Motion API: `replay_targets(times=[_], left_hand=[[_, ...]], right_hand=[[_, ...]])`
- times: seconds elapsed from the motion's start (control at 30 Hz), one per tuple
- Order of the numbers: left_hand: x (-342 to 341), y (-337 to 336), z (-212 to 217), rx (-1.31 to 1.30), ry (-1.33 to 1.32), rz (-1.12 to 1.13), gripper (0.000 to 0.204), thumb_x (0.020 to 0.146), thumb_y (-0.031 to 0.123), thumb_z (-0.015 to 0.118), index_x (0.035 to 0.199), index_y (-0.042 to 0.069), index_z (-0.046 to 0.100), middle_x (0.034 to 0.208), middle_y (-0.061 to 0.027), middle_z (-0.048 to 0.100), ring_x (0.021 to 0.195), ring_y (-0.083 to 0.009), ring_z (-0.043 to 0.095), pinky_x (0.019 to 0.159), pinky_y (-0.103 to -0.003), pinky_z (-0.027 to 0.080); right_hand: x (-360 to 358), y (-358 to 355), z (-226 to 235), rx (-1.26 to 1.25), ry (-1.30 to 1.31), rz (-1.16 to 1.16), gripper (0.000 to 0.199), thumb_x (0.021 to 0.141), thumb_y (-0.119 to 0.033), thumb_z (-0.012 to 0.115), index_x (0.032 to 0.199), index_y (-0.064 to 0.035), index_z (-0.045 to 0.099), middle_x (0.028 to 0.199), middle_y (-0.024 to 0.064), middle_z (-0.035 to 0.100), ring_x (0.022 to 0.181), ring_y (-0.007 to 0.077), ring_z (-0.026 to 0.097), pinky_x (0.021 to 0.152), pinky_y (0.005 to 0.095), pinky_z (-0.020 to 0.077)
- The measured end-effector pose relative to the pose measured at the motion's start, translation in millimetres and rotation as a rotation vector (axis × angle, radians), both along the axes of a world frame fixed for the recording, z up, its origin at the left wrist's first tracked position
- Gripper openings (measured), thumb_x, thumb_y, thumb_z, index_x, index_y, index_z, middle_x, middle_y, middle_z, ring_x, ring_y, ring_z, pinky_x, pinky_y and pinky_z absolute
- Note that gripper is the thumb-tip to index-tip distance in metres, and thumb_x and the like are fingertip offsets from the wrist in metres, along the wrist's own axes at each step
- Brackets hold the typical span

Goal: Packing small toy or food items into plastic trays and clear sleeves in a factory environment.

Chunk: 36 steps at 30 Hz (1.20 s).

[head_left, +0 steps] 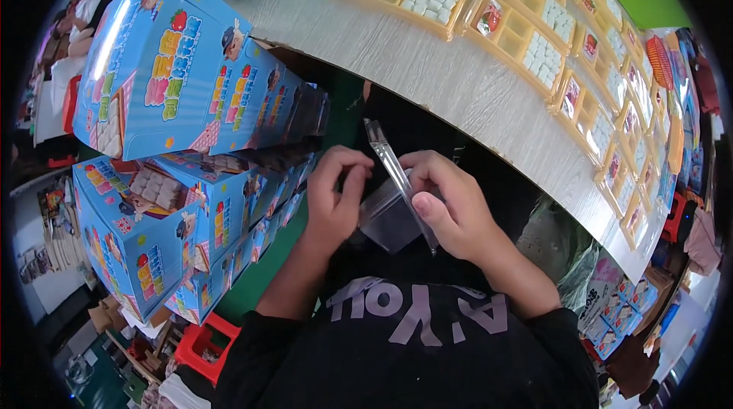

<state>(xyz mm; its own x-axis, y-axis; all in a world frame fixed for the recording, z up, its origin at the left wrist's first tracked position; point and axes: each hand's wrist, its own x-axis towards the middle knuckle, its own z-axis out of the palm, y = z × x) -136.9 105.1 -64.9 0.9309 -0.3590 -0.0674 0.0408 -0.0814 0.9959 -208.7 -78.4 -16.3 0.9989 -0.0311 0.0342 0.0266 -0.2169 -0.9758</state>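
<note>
Clear plastic tray (402, 189) clamped in right hand (456, 214), above the lap

Largest first.
- Table (343, 46): pale wood-grain top, upper right, beyond the hands.
- Black shirt (458, 375): large pale lettering across the chest, partly bent by the lens.
- Blue boxes (216, 73): stacked at the left. Big multicolour lettering, strawberry and cartoon-figure prints, biscuit-like picture on the sides.
- Yellow trays (500, 42): rows on the table, compartmented, white pieces in one end. Small labels with red fruit pictures at the other; print too small to read.
- Right hand: part-closed, thumb on the near face of the clear tray, fingers behind it.
- Left hand (334, 197): loosely curled, fingertips drawn in next to the thumb, just beside the tray. Can't tell if it touches. Hands apart, tray between them.
- Clear tray: between table edge and shirt, seen nearly edge-on. Long axis steep, upper left to lower right; top end points away from the body, lower end back toward the shirt.
</note>
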Motion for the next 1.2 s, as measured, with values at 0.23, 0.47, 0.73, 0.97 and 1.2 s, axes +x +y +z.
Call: replay_targets(times=[0.23, 0.47, 0.73, 0.97, 1.2], left_hand=[[-13.9, 3.1, 30.3, -0.364, -0.087, -0.243, 0.012, 0.091, 0.011, 0.066, 0.093, 0.000, 0.063, 0.085, -0.0095, 0.063, 0.074, -0.0160, 0.057, 0.067, -0.028, 0.044], [-12.4, -4.4, 32.8, -0.443, 0.054, -0.234, 0.029, 0.093, 0.027, 0.070, 0.096, 0.001, 0.059, 0.086, -0.0059, 0.063, 0.071, -0.0097, 0.058, 0.063, -0.022, 0.044], [-10.8, -7.0, 36.1, -0.405, 0.081, -0.232, 0.030, 0.093, 0.031, 0.068, 0.095, 0.002, 0.059, 0.086, -0.0060, 0.063, 0.073, -0.0095, 0.058, 0.068, -0.023, 0.044], [-12.5, -8.9, 31.5, -0.432, 0.115, -0.225, 0.030, 0.095, 0.031, 0.067, 0.094, 0.002, 0.059, 0.086, -0.0060, 0.063, 0.075, -0.0105, 0.058, 0.070, -0.024, 0.045], [-12.6, -10.2, 28.9, -0.432, 0.034, -0.234, 0.027, 0.096, 0.028, 0.065, 0.092, 0.003, 0.059, 0.088, -0.0065, 0.063, 0.077, -0.0107, 0.058, 0.071, -0.025, 0.045]], right_hand=[[-0.4, 8.0, 2.6, -0.021, 0.059, 0.089, 0.051, 0.097, -0.051, 0.049, 0.092, -0.0002, 0.051, 0.106, 0.0207, 0.062, 0.085, 0.0262, 0.061, 0.076, 0.0333, 0.0480], [-0.5, 8.5, 4.1, 0.118, 0.055, 0.138, 0.039, 0.099, -0.040, 0.052, 0.094, -0.0016, 0.052, 0.099, 0.0179, 0.061, 0.086, 0.0318, 0.063, 0.076, 0.0362, 0.0496], [-0.7, 10.2, 6.2, 0.035, 0.065, 0.113, 0.038, 0.099, -0.039, 0.051, 0.097, -0.0010, 0.052, 0.099, 0.0182, 0.060, 0.087, 0.0328, 0.062, 0.076, 0.0376, 0.0489], [-1.8, 8.0, 5.1, 0.040, 0.057, 0.122, 0.038, 0.099, -0.038, 0.052, 0.100, -0.0008, 0.052, 0.099, 0.0186, 0.059, 0.088, 0.0343, 0.061, 0.078, 0.0389, 0.0486], [-3.5, 7.9, 5.8, 0.014, 0.058, 0.121, 0.037, 0.099, -0.037, 0.052, 0.100, -0.0009, 0.052, 0.101, 0.0181, 0.059, 0.089, 0.0338, 0.060, 0.078, 0.0389, 0.0487]])
